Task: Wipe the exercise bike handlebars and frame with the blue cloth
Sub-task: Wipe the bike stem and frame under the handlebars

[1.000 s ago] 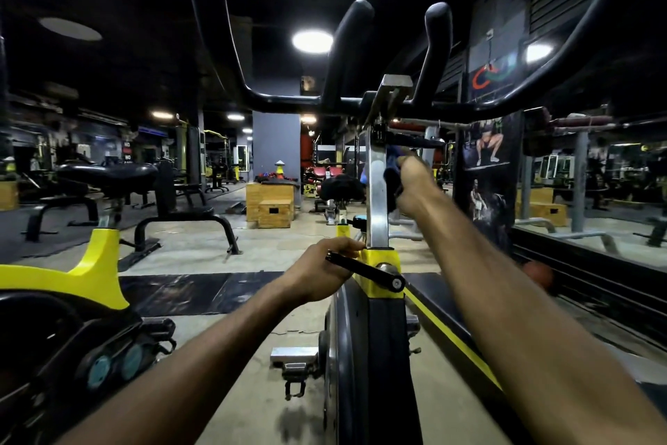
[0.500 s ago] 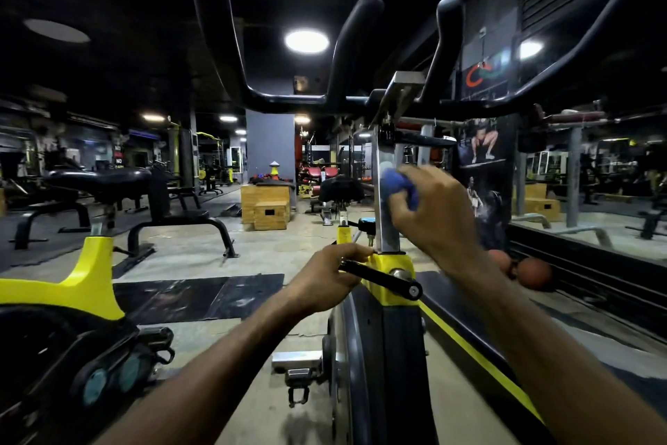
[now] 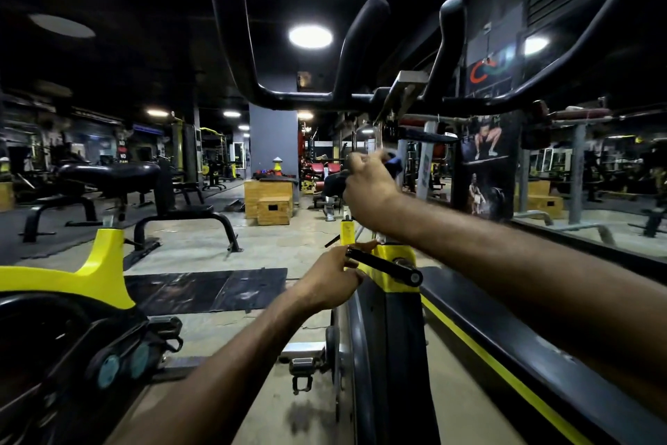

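The exercise bike (image 3: 393,354) fills the middle of the head view, its black body and flywheel rising from the lower edge to a yellow collar (image 3: 399,255), with the upright post above it mostly hidden behind the right arm. Its black handlebars (image 3: 296,97) span the top of the view: the crossbar's long axis runs left to right, two inner horns stand up from it and lean slightly right, and the outer bars sweep up and out past both upper corners. To the left stands a second bike (image 3: 104,264) in yellow and black, cut off by the frame edge, and beyond it a black mat (image 3: 205,289) lies flat on the concrete floor. Farther back, near a grey pillar, sit stacked wooden boxes (image 3: 269,199). The right hand (image 3: 368,184) is raised in front of the post, below the handlebar clamp and well above the collar, its fingers curled round the blue cloth (image 3: 395,165); the cloth is bunched and blurred, showing only at the hand's far side, so whether it touches the post cannot be told. The left hand (image 3: 332,282) is lower, beside the collar, pinching the free end of a black lever (image 3: 382,264), whose long axis slants down and right to a round pivot on the collar.
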Demonstrator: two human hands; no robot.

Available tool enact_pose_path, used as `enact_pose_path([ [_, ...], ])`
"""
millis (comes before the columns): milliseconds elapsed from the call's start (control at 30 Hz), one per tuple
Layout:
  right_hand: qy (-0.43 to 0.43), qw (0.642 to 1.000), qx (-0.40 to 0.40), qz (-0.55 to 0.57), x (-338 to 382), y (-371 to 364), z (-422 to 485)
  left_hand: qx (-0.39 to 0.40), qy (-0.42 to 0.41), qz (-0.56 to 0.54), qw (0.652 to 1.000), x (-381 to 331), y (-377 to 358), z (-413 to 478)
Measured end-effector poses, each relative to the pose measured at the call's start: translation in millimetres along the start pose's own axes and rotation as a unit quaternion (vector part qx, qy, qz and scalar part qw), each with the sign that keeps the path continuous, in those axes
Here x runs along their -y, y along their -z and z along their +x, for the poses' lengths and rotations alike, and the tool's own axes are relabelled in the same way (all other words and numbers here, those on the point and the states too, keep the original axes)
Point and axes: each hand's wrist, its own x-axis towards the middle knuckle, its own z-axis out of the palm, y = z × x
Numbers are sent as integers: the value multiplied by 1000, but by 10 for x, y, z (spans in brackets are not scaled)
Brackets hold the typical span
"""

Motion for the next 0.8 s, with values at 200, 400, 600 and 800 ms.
enact_pose_path([
  [200,128,895,-85,419,-77,-411,-561,3,39,2,999,-10,-27,-33],
  [400,-262,563,-286,730,-138,-847,-690,36,19,-2,999,-94,-38,-140],
  [600,-172,652,-190,714,56,-935,-620,23,-7,19,1000,-29,-90,-288],
  [800,-114,637,-147,748,30,-1091,-990,-81,6,-3,997,-51,-177,-183],
])
